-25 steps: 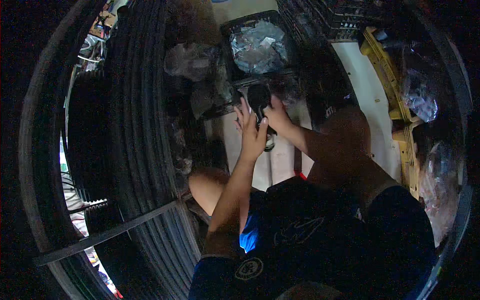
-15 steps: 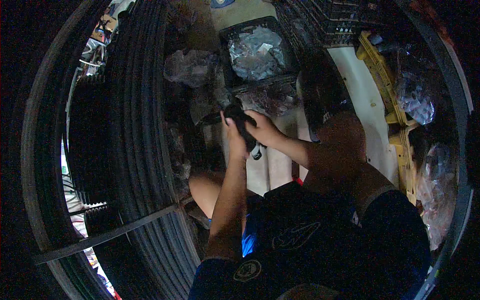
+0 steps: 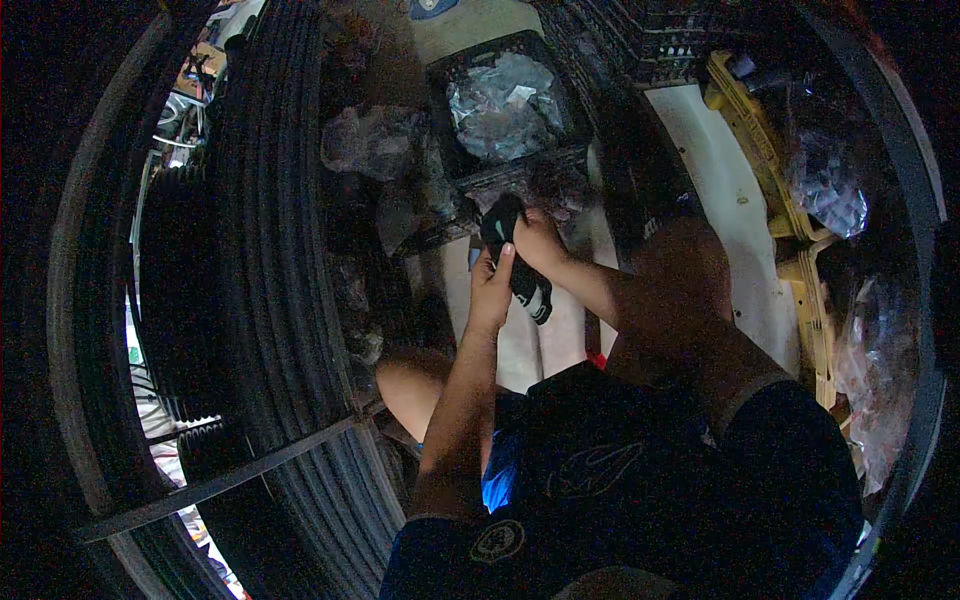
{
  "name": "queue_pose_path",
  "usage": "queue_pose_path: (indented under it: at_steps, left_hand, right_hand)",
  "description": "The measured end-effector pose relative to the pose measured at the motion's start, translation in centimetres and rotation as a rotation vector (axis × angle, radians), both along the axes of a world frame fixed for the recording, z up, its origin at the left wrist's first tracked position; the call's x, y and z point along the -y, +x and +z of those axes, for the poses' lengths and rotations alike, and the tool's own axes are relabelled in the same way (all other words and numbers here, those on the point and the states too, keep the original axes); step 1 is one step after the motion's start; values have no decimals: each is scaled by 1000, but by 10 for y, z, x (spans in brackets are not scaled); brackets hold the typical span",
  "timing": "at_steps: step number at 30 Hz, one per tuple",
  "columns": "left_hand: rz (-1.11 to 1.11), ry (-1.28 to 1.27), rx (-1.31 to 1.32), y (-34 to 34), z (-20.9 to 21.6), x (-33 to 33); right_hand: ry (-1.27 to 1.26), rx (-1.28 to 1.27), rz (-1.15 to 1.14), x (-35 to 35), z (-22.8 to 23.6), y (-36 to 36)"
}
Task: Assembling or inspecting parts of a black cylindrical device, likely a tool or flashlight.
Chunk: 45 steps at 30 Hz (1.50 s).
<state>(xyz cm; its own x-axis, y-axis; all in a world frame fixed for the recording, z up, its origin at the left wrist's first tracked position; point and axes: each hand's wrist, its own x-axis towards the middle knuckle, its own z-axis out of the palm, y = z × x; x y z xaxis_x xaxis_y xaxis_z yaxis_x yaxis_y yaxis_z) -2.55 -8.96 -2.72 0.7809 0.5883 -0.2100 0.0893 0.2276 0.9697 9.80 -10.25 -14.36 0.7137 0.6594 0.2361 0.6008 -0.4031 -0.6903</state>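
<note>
Both of my hands are on a dark, limp black sock (image 3: 530, 292) with white marks near its lower end, held out in front of my lap. My left hand (image 3: 489, 292) grips it from the left side, thumb lying up along it. From the right, my right hand (image 3: 541, 245) closes round its upper part, with the fingers partly hidden behind it. A small pale bluish patch (image 3: 475, 253) shows beside my left fingers; I cannot make out what it is. Just beyond stands a black crate (image 3: 437, 95) filled with crumpled clear plastic bags (image 3: 505, 110).
Stacked black ribbed pieces (image 3: 275, 220) rise along the left, crossed by a metal bar (image 3: 220, 490). Clear plastic (image 3: 375, 140) lies left of the crate. To the right are a white panel (image 3: 720, 170), a yellow plastic frame (image 3: 765, 140) and more clear bags (image 3: 835, 200). The light is dim.
The sock has shifted slightly right and turned, so its white-marked end now hangs in view below. My right hand has moved toward its upper end; my left hand has moved a little right.
</note>
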Motion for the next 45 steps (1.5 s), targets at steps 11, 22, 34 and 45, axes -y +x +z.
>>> queue_pose_path:
  at_steps: [11, 22, 34, 45]
  left_hand:
    - [218, 122, -96, -17, -25, -22]
    - [-3, 167, 15, -12, 10, -44]
    - [289, 156, -82, -15, 0, -43]
    - [285, -111, -85, -21, 29, -44]
  right_hand:
    - [210, -685, 170, 23, 38, -50]
    - [-7, -688, -305, 9, 77, 2]
    - [159, -710, 504, 29, 58, -48]
    - [366, -960, 418, 19, 85, -1]
